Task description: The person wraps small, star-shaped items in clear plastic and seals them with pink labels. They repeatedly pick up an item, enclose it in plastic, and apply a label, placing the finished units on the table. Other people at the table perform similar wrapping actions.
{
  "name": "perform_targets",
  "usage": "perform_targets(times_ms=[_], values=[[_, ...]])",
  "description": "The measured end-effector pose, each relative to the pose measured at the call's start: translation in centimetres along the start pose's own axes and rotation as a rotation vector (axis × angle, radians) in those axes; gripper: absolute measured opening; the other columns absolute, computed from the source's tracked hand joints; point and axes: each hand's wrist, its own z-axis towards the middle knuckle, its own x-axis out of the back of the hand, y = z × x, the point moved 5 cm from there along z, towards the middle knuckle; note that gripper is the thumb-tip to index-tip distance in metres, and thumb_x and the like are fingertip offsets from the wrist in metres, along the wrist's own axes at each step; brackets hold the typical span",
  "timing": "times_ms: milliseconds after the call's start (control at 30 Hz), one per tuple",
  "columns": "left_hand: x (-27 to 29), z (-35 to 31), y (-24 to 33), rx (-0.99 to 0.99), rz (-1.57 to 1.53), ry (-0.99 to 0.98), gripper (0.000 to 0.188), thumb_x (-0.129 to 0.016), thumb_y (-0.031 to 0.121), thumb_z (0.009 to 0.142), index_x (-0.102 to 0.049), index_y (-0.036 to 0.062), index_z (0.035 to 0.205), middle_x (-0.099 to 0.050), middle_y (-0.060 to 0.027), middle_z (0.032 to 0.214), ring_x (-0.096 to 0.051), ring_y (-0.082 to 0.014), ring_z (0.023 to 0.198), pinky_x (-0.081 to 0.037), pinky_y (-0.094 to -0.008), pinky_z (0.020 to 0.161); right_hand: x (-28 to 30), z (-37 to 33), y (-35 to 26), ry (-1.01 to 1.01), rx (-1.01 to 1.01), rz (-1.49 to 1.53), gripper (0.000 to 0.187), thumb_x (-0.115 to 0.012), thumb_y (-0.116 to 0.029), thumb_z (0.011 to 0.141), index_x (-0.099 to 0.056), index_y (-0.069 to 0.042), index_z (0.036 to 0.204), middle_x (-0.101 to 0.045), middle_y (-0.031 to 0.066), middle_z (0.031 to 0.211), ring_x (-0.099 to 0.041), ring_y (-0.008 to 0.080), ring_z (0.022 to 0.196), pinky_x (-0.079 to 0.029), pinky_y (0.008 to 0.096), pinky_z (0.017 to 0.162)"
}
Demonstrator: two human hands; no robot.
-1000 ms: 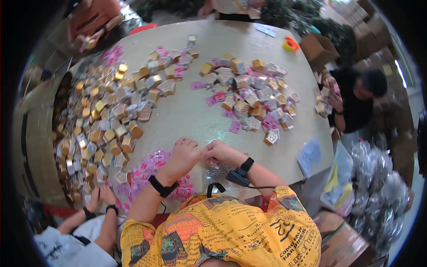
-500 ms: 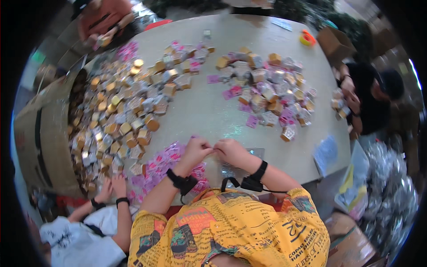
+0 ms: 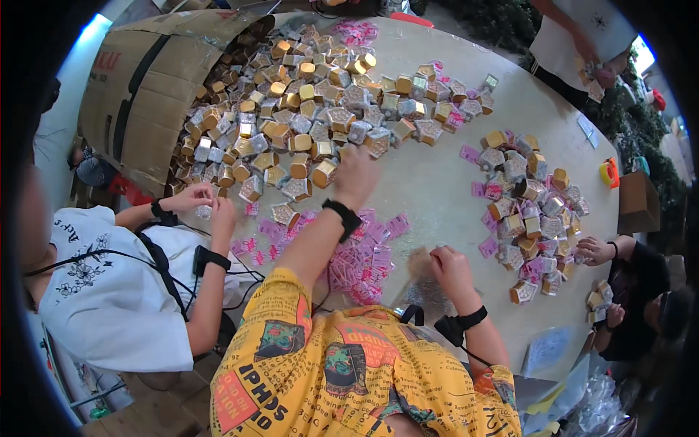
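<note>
My left hand (image 3: 357, 175) reaches to the near edge of a big pile of small gold-coloured boxes (image 3: 338, 119) with clear, glittery wrapping. Its fingertips are by a box there; motion blur hides whether they grip it. Over to the right, my right hand (image 3: 451, 271) has its fingers curled together on a thin, see-through plastic bag (image 3: 419, 264), blurred. Below that hand lies a stack of clear plastic bags (image 3: 426, 295). Many pink printed slips (image 3: 364, 266) are heaped between my arms.
A large cardboard carton (image 3: 145, 95) lies on its side behind the pile. Another heap of wrapped boxes and pink slips (image 3: 535, 207) is at the right. Orange tape (image 3: 610, 173) lies near the table's edge. Co-workers stand or sit left, right and at the far side.
My hands, together at the near middle before, are now apart: the left has gone to the box pile, the right towards the clear bags. The view has turned left.
</note>
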Motion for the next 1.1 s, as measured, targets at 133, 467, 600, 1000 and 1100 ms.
perform_targets(times_ms=[133, 467, 600, 1000, 1100], values=[[-0.6, 2.5, -5.7, 0.281, 0.15, -0.015, 0.042, -0.067, 0.032, 0.075, -0.054, 0.0018, 0.101, -0.058, -0.0185, 0.098, -0.058, -0.036, 0.093, -0.051, -0.0446, 0.076, 0.2, -0.2, 0.1, 0.001, -0.003, -0.001, 0.008, -0.06, -0.007, 0.076, -0.062, -0.001, 0.08, -0.062, 0.0149, 0.076, -0.061, 0.0337, 0.069, -0.05, 0.0402, 0.064], [-2.3, -0.2, -7.6, 0.544, -0.583, -0.232, 0.05, -0.063, 0.025, 0.077, -0.046, 0.0042, 0.119, -0.064, -0.0206, 0.093, -0.065, -0.0339, 0.086, -0.053, -0.0428, 0.075, 1.5, 0.5, -0.4, 0.066, -0.097, 0.227, 0.009, -0.06, -0.003, 0.077, -0.064, 0.003, 0.083, -0.063, 0.0178, 0.076, -0.062, 0.0288, 0.065, -0.049, 0.0333, 0.06], [-0.7, -3.6, -3.4, 0.715, -1.809, -0.646, 0.063, -0.052, 0.006, 0.083, -0.025, 0.01, 0.139, -0.06, -0.0188, 0.108, -0.065, -0.0319, 0.089, -0.055, -0.0426, 0.078, 2.4, 0.3, -0.2, 0.146, -0.151, 0.346, 0.009, -0.061, -0.002, 0.077, -0.064, 0.003, 0.084, -0.063, 0.0154, 0.075, -0.062, 0.0222, 0.063, -0.048, 0.0302, 0.058], [6.6, -7.0, 10.2, -0.101, -1.33, -0.441, 0.055, -0.072, -0.001, 0.07, -0.049, 0.006, 0.119, -0.055, -0.0072, 0.112, -0.059, -0.0194, 0.098, -0.049, -0.0294, 0.084, 9.5, 1.6, -7.4, 0.358, 0.212, 0.224, 0.007, -0.064, 0.0, 0.075, -0.062, 0.0, 0.083, -0.06, 0.0119, 0.069, -0.058, 0.0209, 0.056, -0.045, 0.029, 0.053], [7.8, -7.4, 10.6, -0.217, -1.099, -0.282, 0.051, -0.075, -0.001, 0.065, -0.055, 0.0059, 0.112, -0.052, -0.008, 0.108, -0.056, -0.0209, 0.1, -0.047, -0.0296, 0.084, 10.7, 1.4, -8.9, 0.386, 0.33, 0.057, 0.009, -0.064, 0.001, 0.073, -0.06, -0.001, 0.081, -0.057, 0.0111, 0.068, -0.057, 0.0249, 0.056, -0.045, 0.0319, 0.052]])
